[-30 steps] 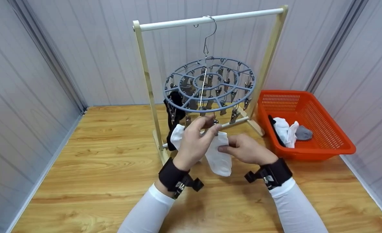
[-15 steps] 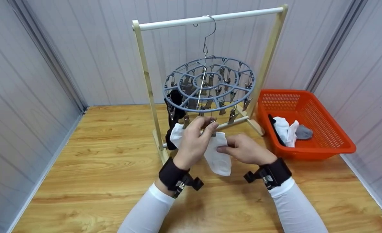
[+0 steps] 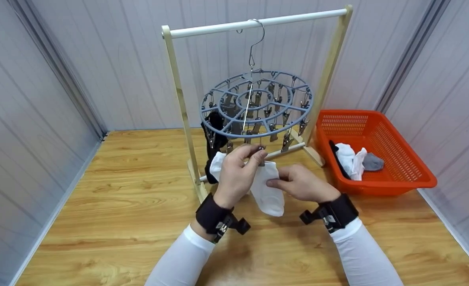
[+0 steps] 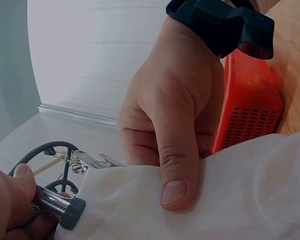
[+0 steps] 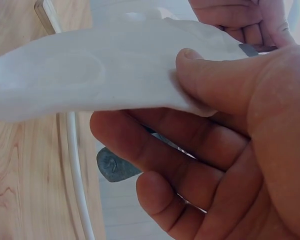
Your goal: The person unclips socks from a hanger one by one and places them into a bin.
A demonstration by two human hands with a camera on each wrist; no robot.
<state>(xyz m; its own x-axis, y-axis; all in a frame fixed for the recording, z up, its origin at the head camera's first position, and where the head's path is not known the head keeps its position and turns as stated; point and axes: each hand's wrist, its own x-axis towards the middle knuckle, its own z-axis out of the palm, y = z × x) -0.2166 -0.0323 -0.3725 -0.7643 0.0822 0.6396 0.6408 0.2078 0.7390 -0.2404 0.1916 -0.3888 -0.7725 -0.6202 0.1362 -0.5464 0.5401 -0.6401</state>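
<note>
A white sock (image 3: 269, 196) hangs toe down between the hands. The left hand (image 3: 236, 171) pinches a metal clip (image 4: 60, 206) of the round drying hanger (image 3: 222, 133); the clip's grey tip lies over the sock's cuff. At the other side of the cuff, the right hand (image 3: 304, 183) pinches the fabric, its thumb (image 5: 210, 75) flat on top and its fingers beneath. Partly hidden behind the left hand, a second white sock (image 3: 216, 163) hangs under the hanger's front rim. A black sock (image 3: 214, 149) hangs farther left.
The hanger hooks onto the white bar (image 3: 218, 28) of a wooden stand (image 3: 181, 95). Several unused clips (image 3: 286, 142) dangle around it. To the right, an orange basket (image 3: 407, 159) holds white, black and grey socks (image 3: 373, 162). Panel walls enclose the wooden table (image 3: 131, 178).
The clip and the upper edge of the sock have shifted slightly left, and the hanger has swayed a little. Both hands keep their grips almost in place.
</note>
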